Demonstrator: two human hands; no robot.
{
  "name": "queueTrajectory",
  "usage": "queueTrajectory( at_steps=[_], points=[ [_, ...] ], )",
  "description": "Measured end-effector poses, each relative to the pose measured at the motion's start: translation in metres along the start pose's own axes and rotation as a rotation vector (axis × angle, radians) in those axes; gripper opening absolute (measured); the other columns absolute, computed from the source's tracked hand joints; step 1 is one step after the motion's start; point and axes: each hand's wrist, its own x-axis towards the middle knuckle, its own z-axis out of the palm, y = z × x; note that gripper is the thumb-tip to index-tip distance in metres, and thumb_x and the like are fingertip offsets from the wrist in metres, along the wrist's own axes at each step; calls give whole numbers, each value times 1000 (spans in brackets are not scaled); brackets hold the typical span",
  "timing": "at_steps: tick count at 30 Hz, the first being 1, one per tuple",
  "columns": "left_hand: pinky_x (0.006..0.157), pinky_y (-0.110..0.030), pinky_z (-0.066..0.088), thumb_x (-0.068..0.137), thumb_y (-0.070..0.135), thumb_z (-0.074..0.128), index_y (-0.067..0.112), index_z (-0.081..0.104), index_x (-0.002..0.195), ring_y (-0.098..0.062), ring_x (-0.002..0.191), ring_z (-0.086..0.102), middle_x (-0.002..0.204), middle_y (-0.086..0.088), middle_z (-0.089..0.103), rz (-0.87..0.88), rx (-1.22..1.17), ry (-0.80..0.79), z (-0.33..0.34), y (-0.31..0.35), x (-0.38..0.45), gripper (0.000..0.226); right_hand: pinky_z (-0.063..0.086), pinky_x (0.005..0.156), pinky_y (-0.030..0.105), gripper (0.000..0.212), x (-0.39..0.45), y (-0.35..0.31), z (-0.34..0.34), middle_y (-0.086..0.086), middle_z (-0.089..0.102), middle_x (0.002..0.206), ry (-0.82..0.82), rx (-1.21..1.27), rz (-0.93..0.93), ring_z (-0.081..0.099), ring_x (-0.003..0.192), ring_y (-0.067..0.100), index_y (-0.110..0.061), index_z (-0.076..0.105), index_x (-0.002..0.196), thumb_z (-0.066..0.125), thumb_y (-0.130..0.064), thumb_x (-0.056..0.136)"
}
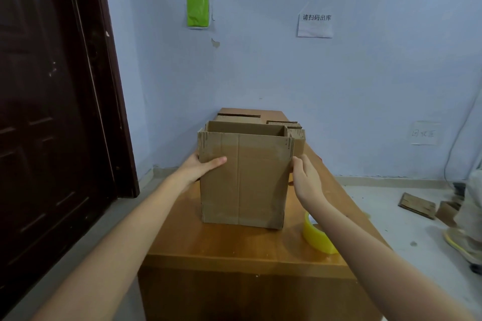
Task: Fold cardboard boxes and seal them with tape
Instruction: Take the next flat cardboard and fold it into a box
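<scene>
The left hand (200, 168) sits at centre-left of the frame, its thumb laid flat across the front face of the cardboard box (243, 180) and its fingers hidden round the left wall, so it holds that corner. The right hand (305, 177), just right of centre, touches the box's right edge with its fingers bent toward the side wall; whether they truly clamp it or only steady it I cannot tell.

The box stands upright at the middle of the bench (221, 245), its top open and its flaps raised. The step in hand looks like squaring the tube before the flaps go down. To do it well, press both side walls evenly so the corners come true, keep the base flat on the wood, then fold the short flaps first and the long ones over them (a skewed box leaves a gap the tape will not bridge).

The tape roll (317, 237), yellow, lies lower right on the bench, partly behind the right forearm, near the box but apart from it.

Count: two hands, one standing box, one tape roll. Behind the box, at the far end of the bench, lie flat cardboard blanks (238, 115); at least two stacks show, the sheets too close to count. Cardboard scraps (417, 205) lie on the floor at right.
</scene>
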Motion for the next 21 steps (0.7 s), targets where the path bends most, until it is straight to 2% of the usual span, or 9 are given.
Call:
queueTrajectory(
  at_steps=[3, 6, 8, 9, 11, 13, 15, 19, 21],
  points=[
    [109, -41, 37, 52, 65, 74, 19, 41, 139, -21, 125, 49, 137, -3, 51, 30, -35, 75, 7, 2, -8, 104, 48, 93, 49, 30, 1, -2, 0, -4, 58, 100, 17, 75, 23, 54, 97, 15, -21, 52, 102, 29, -40, 101],
    [108, -46, 37, 41, 83, 67, 21, 39, 142, -21, 126, 48, 139, -2, 51, 79, -89, 211, 12, 4, -9, 122, 44, 99, 49, 44, 4, -15, 0, -6, 58, 105, 19, 211, 75, 53, 103, 14, -23, 54, 108, 27, -54, 94],
    [108, -47, 38, 45, 84, 61, 23, 42, 141, -22, 127, 48, 137, -1, 52, 95, -135, 314, 15, 8, -9, 115, 43, 99, 46, 56, 10, -28, 0, -2, 59, 108, 5, 304, 111, 53, 103, 15, -18, 56, 111, 27, -60, 87],
    [108, -47, 37, 47, 85, 58, 24, 46, 138, -22, 126, 48, 135, 0, 54, 101, -152, 342, 17, 10, -8, 110, 43, 96, 41, 55, 13, -34, 1, -1, 60, 109, -11, 355, 129, 53, 101, 14, -17, 57, 113, 28, -58, 89],
    [108, -47, 37, 47, 90, 55, 26, 53, 131, -21, 123, 50, 129, 2, 58, 90, -161, 349, 22, 16, -8, 105, 42, 93, 33, 55, 16, -44, 2, -1, 60, 113, -74, 419, 149, 54, 104, 12, -17, 56, 118, 32, -57, 91],
    [108, -46, 36, 61, 85, 53, 25, 54, 129, -21, 123, 50, 129, 3, 58, 71, -164, 347, 27, 19, -6, 91, 39, 97, 33, 60, 17, -48, 4, -3, 55, 122, -119, 400, 150, 50, 115, 15, -18, 51, 129, 37, -60, 89],
    [109, -47, 35, 68, 80, 53, 26, 52, 131, -22, 125, 48, 133, 1, 55, 42, -182, 349, 27, 19, -1, 83, 33, 93, 28, 52, 18, -48, 5, -5, 48, 125, -126, 381, 134, 45, 116, 14, -18, 43, 136, 39, -51, 96],
    [105, -49, 38, 47, 80, 58, 29, 52, 130, -23, 122, 51, 131, 0, 56, -3, -233, 316, 25, 21, -4, 98, 33, 92, 29, 51, 19, -46, 5, -1, 48, 130, -123, 373, 152, 45, 118, 16, -19, 41, 140, 40, -47, 97],
    [101, -45, 42, 51, 73, 58, 28, 55, 127, -22, 117, 53, 126, -1, 58, -30, -225, 304, 23, 23, -7, 88, 38, 93, 32, 47, 20, -44, 6, 1, 53, 127, -151, 378, 165, 48, 117, 18, -20, 48, 133, 40, -47, 96]
  ],
)
